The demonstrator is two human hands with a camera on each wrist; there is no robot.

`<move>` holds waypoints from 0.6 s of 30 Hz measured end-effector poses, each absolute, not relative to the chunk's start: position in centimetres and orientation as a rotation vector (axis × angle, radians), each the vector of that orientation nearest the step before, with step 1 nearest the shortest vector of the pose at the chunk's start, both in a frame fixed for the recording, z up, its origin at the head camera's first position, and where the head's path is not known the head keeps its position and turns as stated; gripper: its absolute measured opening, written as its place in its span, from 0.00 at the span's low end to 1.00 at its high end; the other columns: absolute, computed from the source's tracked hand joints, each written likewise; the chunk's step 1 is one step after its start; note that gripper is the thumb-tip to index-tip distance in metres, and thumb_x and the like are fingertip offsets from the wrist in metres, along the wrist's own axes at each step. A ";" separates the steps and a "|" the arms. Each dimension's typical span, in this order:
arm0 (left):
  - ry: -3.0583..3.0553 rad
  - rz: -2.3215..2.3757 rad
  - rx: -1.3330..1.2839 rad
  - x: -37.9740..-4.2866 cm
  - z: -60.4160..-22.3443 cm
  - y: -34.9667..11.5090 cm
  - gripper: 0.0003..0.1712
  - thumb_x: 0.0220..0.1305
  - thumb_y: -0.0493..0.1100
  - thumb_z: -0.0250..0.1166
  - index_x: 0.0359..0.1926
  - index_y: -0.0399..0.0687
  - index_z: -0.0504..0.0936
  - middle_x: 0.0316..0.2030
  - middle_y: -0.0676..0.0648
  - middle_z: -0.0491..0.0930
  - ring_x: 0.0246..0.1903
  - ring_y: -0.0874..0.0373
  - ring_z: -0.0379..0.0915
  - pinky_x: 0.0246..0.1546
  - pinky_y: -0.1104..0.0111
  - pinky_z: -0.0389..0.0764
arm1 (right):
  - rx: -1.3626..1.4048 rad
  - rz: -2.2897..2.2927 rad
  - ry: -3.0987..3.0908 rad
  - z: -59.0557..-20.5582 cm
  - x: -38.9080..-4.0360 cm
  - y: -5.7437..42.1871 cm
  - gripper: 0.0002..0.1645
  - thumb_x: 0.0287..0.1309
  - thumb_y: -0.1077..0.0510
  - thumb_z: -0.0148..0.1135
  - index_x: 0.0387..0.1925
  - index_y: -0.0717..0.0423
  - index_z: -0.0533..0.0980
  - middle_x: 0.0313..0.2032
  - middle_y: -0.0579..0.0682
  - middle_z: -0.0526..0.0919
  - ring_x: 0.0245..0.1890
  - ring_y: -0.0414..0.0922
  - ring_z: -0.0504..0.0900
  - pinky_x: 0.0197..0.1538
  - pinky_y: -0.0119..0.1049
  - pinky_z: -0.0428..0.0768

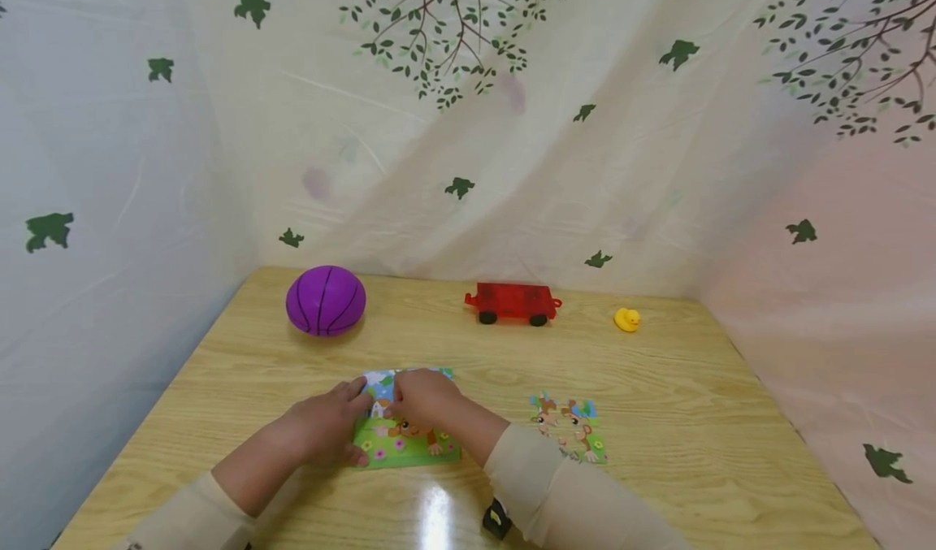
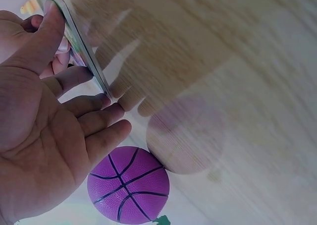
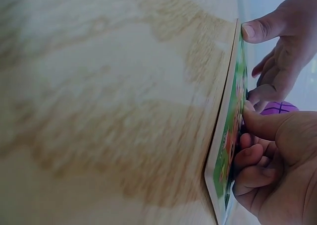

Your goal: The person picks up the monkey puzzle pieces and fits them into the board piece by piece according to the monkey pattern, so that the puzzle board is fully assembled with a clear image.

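Observation:
A picture puzzle board (image 1: 398, 456) with a monkey and flowers lies on the table. My left hand (image 1: 325, 424) rests along its left side. In the left wrist view, that hand's thumb (image 2: 55, 19) and fairly straight fingers (image 2: 101, 118) touch the board's edge. Over the upper middle of the board, my right hand (image 1: 426, 396) has its fingers curled. The right wrist view shows its thumb (image 3: 262, 123) against the picture, pinching at a puzzle piece that the hand mostly hides. Several loose puzzle pieces (image 1: 585, 435) lie to the right, roughly grouped as a monkey picture.
Behind the board sits a purple ball (image 1: 325, 300) at the back left. A red toy wagon (image 1: 514, 301) stands at the back middle, with a yellow rubber duck (image 1: 626, 319) to its right. A leaf-patterned cloth (image 1: 512, 184) hangs round the wooden table (image 1: 680, 420).

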State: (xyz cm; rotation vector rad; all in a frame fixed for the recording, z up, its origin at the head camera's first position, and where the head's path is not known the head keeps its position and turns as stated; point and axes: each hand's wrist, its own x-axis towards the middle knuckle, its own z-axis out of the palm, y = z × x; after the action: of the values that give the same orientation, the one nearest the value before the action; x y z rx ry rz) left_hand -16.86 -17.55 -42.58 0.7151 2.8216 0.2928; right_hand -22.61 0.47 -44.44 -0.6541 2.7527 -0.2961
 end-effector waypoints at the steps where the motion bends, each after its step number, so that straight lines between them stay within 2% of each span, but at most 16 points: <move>1: 2.821 0.294 0.715 -16.9 -42.6 -17.6 0.39 0.43 0.61 0.77 0.50 0.45 0.73 0.69 0.30 0.62 0.66 0.31 0.61 0.56 0.39 0.75 | -0.651 -0.298 2.750 -44.5 -22.6 0.5 0.17 0.60 0.40 0.65 0.27 0.45 0.74 0.23 0.38 0.75 0.22 0.37 0.73 0.23 0.33 0.72; 18: 2.802 0.294 0.715 -17.0 -42.5 -17.4 0.39 0.44 0.60 0.77 0.51 0.43 0.73 0.69 0.29 0.61 0.66 0.30 0.60 0.58 0.39 0.73 | -0.650 -0.357 2.715 -44.5 -22.6 0.9 0.16 0.61 0.40 0.64 0.28 0.44 0.73 0.23 0.39 0.76 0.20 0.37 0.73 0.23 0.31 0.72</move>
State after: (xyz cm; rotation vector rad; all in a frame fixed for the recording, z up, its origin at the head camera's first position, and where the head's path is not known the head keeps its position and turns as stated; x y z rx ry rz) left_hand -16.97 -17.39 -42.50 0.7147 2.8023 0.2938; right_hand -22.64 0.93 -44.51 -0.6501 2.7145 -0.3571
